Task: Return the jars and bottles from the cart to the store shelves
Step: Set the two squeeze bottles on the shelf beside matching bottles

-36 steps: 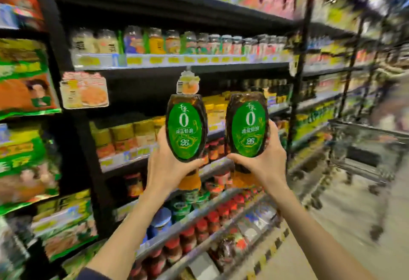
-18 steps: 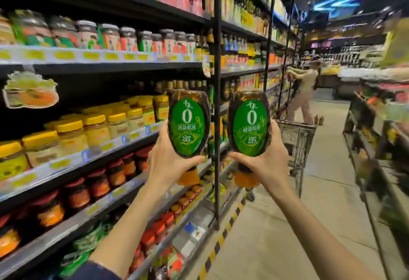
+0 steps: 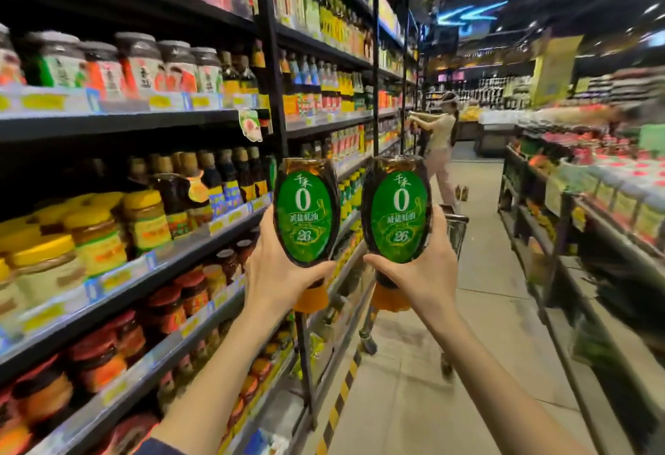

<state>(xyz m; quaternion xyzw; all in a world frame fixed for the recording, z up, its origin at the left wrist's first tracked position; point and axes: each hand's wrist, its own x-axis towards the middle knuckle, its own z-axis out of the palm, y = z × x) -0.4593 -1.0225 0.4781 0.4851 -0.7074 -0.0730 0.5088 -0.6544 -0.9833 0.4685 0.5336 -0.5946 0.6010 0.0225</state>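
Store aisle, seen from head height. Both bare forearms stretched forward and up from the lower edge, drawing slightly closer together toward the wrists. Left hand [image 3: 277,267] curled round the lower part of the left bottle [image 3: 306,209] — thumb across the front just under the green oval label [image 3: 303,224], fingers wrapped round the back. Right hand [image 3: 421,274] gripping the right bottle [image 3: 398,209] the same way, thumb on the front, fingers round the far side. Both bottles dark and held upside down, orange caps pointing down below the hands: left cap [image 3: 311,298], right cap [image 3: 390,301]. Bottles side by side in mid-air, near each other but apart, in front of a black shelving upright [image 3: 273,94]. To the left, store shelves [image 3: 118,123] packed with yellow- and red-lidded jars [image 3: 97,242] and a row of dark sauce bottles [image 3: 230,177]. Behind the right bottle, a metal cart [image 3: 455,231] on the aisle floor [image 3: 485,328]. Farther down the aisle, a person [image 3: 440,137] reaching toward a shelf.
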